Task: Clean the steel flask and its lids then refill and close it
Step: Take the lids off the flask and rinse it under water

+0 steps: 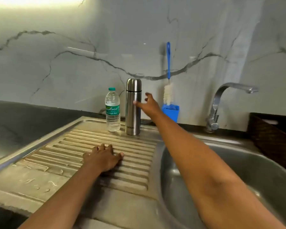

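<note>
Here, you stood at the sink (238, 162), its basin on your right and its ribbed drainer (132, 171) on your left, so that washed things could be rinsed on one side and left to drip on the other. The tap (221, 100) rose behind the basin with its spout swung off to the right, and no water ran from it.

The flask (133, 113) stood upright at the drainer's far edge with its cap on. Just to its left was the bottle (112, 111) of water, which I judged had been set there for the refill. The brush (168, 90) stood bristles-down in its blue holder (171, 113) against the wall, just right of the flask and handy for scrubbing the inside.

Your right hand (149, 104) was stretched out to the flask's upper half, with the fingers spread and slightly curved and the thumb tip at the steel. It had closed on nothing, and I could not tell whether it truly touched.

Your left hand (102, 158) lay flat on the drainer's ribs, fingers straight and close together, holding nothing. It seemed to be steadying you as you leaned in. By my reading, the cleaning had not begun.
</note>
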Tool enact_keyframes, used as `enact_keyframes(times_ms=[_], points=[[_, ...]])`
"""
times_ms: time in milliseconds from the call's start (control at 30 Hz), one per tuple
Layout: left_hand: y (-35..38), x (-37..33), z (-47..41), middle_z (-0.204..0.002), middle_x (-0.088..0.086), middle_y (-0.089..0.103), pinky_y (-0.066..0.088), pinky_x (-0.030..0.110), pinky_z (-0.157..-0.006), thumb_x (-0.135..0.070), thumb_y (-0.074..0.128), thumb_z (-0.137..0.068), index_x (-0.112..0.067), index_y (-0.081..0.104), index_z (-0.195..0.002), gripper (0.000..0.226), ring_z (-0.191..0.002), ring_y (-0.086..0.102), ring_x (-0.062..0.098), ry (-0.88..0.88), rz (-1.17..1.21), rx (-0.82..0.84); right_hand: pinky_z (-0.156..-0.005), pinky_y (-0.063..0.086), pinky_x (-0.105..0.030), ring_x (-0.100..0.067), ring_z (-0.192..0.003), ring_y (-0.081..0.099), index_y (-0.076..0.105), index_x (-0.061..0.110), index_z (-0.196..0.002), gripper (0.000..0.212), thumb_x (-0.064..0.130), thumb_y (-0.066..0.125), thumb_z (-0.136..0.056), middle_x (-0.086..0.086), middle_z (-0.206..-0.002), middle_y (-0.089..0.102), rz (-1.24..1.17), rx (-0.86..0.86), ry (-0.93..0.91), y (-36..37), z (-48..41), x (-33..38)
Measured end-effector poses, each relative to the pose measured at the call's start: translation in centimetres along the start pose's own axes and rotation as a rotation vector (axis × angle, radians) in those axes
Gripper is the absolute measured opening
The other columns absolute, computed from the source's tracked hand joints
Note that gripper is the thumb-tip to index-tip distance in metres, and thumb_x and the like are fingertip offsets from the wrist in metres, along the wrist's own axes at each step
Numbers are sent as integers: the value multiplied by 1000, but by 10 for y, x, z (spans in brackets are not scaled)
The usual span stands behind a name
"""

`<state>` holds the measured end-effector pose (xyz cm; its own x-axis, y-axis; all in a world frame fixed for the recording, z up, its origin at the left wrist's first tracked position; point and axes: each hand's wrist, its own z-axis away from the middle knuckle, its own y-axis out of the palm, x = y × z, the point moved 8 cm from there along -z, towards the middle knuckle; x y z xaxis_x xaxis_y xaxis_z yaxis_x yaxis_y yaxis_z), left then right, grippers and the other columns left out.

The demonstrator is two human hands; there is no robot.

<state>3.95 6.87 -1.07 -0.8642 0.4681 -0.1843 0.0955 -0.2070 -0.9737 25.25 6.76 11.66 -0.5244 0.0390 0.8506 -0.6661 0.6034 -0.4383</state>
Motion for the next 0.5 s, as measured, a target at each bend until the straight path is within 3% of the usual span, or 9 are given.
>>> enact_keyframes(times_ms=[133, 233, 367, 500], points=[[3, -1, -6, -160, 3, 5, 11, 55, -113, -66, 21, -93, -26, 11, -152, 72, -147, 3, 28, -9, -62, 7, -104, 37, -37, -32, -131, 41, 10, 13, -150, 99, 40, 73, -78, -15, -148, 35, -55, -28, -56, 2, -35, 34], [2, -2, -7, -160, 3, 6, 12, 55, -113, -66, 22, -93, -26, 12, -151, 71, -147, 5, 28, -4, -59, -7, -98, 44, -37, -29, -121, 50, 28, 12, -141, 90, 42, 78, -73, -10, -137, 48, -14, -60, -40, 7, -47, 38], [1, -3, -5, -160, 4, 7, 13, 57, -113, -64, 25, -93, -27, 13, -151, 70, -146, 5, 28, 5, -51, -23, -77, 45, -30, -22, -104, 57, 44, 12, -123, 73, 45, 80, -68, -5, -120, 57, 107, -188, -54, -7, -39, 43], [-7, -8, -1, -160, 3, 1, 12, 56, -113, -62, 30, -94, -28, 9, -152, 70, -147, 1, 26, 12, -40, -55, -87, 50, -36, -24, -106, 58, 43, 13, -123, 74, 40, 82, -66, -5, -121, 58, -43, -292, -48, -41, -3, 40]])
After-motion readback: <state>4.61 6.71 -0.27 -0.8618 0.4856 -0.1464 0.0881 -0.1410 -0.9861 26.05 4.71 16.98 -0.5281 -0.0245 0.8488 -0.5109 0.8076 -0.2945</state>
